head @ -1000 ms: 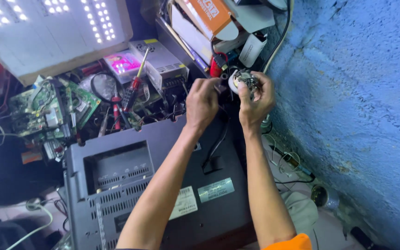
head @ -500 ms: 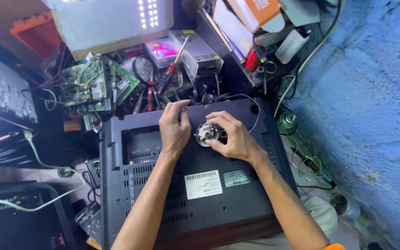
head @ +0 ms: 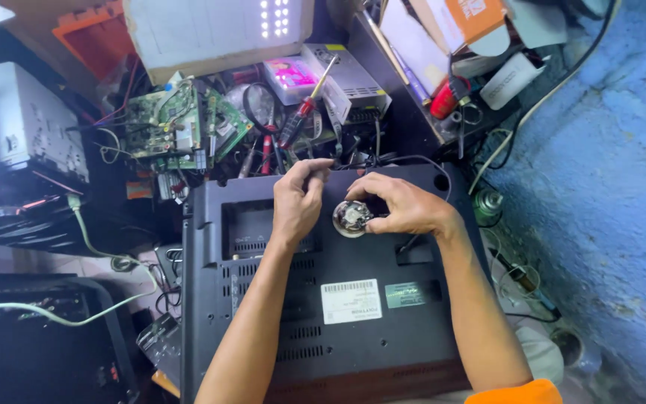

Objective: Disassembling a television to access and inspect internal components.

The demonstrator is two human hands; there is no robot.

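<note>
Pinched between thumb and fingertips of our right hand (head: 405, 206) is a small round part (head: 352, 218), pale-rimmed with a metallic middle; the fingers curl over its right edge while its left side stays uncovered. Our left hand (head: 298, 200) sits just to the left of it, fingers bent and loosely closed, thumb up near the tangle of black wires (head: 371, 159); we cannot tell whether it actually holds anything, and its fingertips look just short of the round part.

From the head camera, the round part rests on or just above the back panel of a black television casing (head: 338, 299), near the casing's upper edge and between our two hands. Lower on the same panel sit a white label (head: 350, 301) and a smaller green one beside it.

Beyond the casing, a green circuit board (head: 181, 127) lies to the upper left, a red-handled screwdriver (head: 304, 108) leans among the clutter, and a silver metal box (head: 345, 82) sits behind it. A rough blue wall (head: 607, 187) runs down the right side.
</note>
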